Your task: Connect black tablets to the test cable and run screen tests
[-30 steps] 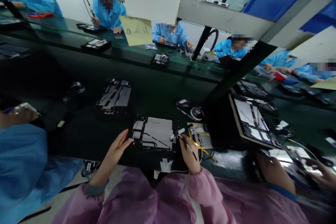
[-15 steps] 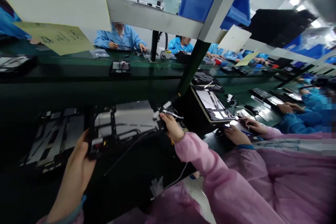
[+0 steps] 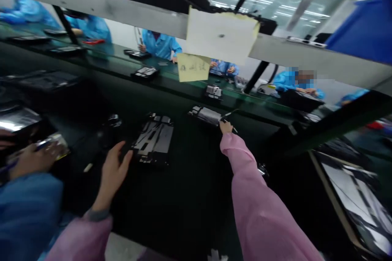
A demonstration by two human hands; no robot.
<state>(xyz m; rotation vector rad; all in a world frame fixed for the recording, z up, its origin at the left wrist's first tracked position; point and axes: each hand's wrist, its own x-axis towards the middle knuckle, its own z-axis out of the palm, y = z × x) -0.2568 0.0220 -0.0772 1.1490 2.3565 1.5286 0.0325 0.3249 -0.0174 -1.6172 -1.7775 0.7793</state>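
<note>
At the far side of the bench, my right hand [image 3: 226, 127] is closed on the near right end of an opened tablet [image 3: 206, 115], whose silvery inside faces up. Thin white-tipped leads stick out beside those fingers. My left hand [image 3: 113, 171] is open and holds nothing, its thumb and fingers apart. Just right of it lies a second opened tablet [image 3: 157, 138] with black strips across silver plates. Whether my left fingertips touch its edge, I cannot tell.
On the left, a co-worker's hand [image 3: 36, 159] in a blue sleeve works at a shiny part. A black stand with another opened device [image 3: 352, 191] is at right. A metal shelf beam [image 3: 147, 14] with hanging paper notes [image 3: 222, 34] crosses above.
The view has swung left. My left hand has let go of the tablet it was holding with my right. My right hand has carried that tablet farther away, toward the back of the bench.
</note>
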